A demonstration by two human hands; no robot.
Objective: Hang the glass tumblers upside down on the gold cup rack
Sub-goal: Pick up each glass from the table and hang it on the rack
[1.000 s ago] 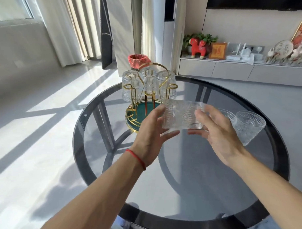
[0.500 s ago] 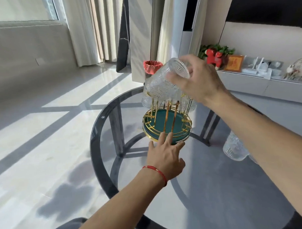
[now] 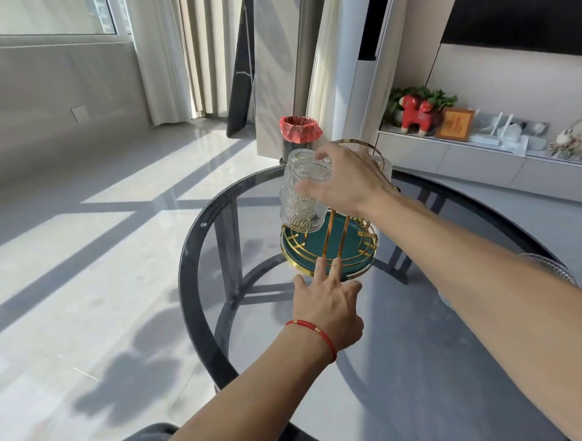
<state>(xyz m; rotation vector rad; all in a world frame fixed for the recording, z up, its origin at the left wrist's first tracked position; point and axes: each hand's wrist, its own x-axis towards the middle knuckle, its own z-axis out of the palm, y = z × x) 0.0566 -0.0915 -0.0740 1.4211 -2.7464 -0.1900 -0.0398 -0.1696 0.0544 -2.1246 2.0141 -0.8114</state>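
The gold cup rack [image 3: 336, 233] with its green round tray stands on the far side of the round glass table [image 3: 198, 243]. My right hand [image 3: 346, 182] grips the base of an embossed glass tumbler [image 3: 302, 200], held upside down over the rack's left side, its rim just above the tray. Other tumblers hang behind my hand, mostly hidden. My left hand [image 3: 325, 305] lies on the table with fingers spread, fingertips touching the tray's near rim. Another tumbler [image 3: 548, 267] peeks out behind my right forearm.
A bin with a red liner [image 3: 300, 134] stands on the floor beyond the table. A low cabinet with a red toy horse [image 3: 414, 113] and ornaments runs along the right wall. Sunlit floor lies to the left.
My right hand has lowered the tumbler from above the rack down onto its left side, turning it fully upside down. My left hand stays at the tray's rim.
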